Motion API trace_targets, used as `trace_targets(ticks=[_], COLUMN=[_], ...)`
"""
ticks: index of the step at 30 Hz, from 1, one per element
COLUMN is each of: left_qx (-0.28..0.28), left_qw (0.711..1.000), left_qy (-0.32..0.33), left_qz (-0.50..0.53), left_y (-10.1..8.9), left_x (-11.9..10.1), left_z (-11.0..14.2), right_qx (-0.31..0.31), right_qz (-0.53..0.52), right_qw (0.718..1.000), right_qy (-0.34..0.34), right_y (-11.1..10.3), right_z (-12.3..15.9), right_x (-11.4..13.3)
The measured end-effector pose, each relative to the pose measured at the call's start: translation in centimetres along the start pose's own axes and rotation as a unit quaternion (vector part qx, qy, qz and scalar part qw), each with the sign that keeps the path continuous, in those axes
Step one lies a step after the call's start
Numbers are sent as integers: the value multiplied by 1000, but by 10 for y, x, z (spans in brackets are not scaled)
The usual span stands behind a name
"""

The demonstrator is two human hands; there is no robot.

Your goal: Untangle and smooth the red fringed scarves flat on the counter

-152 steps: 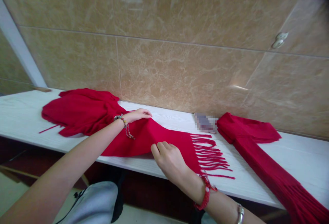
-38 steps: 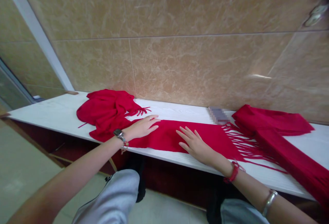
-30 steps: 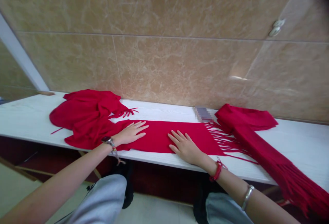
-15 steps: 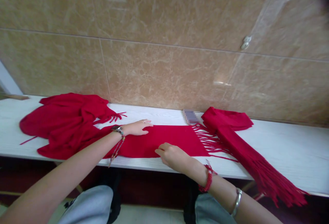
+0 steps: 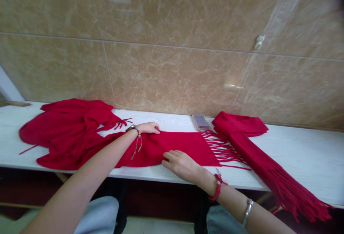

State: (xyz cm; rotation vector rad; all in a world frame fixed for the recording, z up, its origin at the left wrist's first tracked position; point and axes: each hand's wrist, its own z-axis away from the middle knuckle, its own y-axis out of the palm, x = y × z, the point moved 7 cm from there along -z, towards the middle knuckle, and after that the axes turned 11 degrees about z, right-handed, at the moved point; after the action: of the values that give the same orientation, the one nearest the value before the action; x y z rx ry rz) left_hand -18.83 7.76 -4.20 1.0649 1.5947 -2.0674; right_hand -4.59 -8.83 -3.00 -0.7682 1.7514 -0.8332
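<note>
A red fringed scarf lies flat along the white shelf, its tassels pointing right and its left part bunched in a loose heap. My left hand is closed on the scarf's far edge, the fingertips pinching the cloth. At the near edge, my right hand has its fingers curled with the thumb against the cloth, closed on that edge. Between the two hands the fabric rises a little in a soft ripple. To the right a second red scarf, folded narrow, crosses near the tassels, and its own fringe hangs over the shelf's front.
The narrow white shelf runs along a brown marbled tile wall. A phone-like flat object, partly blurred out, lies at the back by the second scarf. My knees are under the shelf's front edge, before dark red compartments.
About a second ago both hands lay flat with fingers spread on the scarf. Since then they have moved to its far and near edges and closed there, and the cloth between them has lifted slightly.
</note>
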Motion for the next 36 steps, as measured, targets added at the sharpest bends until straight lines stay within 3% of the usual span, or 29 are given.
trace_targets(ticks=[6, 14, 19, 24, 29, 36], left_qx=[-14, -59, -90, -113, -83, -82], left_qw=[997, 988, 972, 932, 922, 954], left_qy=[-16, -9, 13, 50, 51, 95], left_qz=[69, 146, 215, 341, 373, 273], left_y=[3, -7, -18, -26, -15, 28], left_x=[3, -12, -28, -60, -95, -125], left_z=[-3, 3, 4, -2, -23, -77], right_qx=[-21, -17, -24, -25, 40, 173], right_qz=[34, 50, 63, 85, 99, 92], right_qw=[998, 993, 987, 977, 965, 942], right_qy=[48, 109, 148, 196, 240, 271], right_y=[-1, -10, -28, -50, -55, -26], right_z=[-5, -10, -3, 12, 46, 107], right_x=[-1, -1, -10, -32, -62, -90])
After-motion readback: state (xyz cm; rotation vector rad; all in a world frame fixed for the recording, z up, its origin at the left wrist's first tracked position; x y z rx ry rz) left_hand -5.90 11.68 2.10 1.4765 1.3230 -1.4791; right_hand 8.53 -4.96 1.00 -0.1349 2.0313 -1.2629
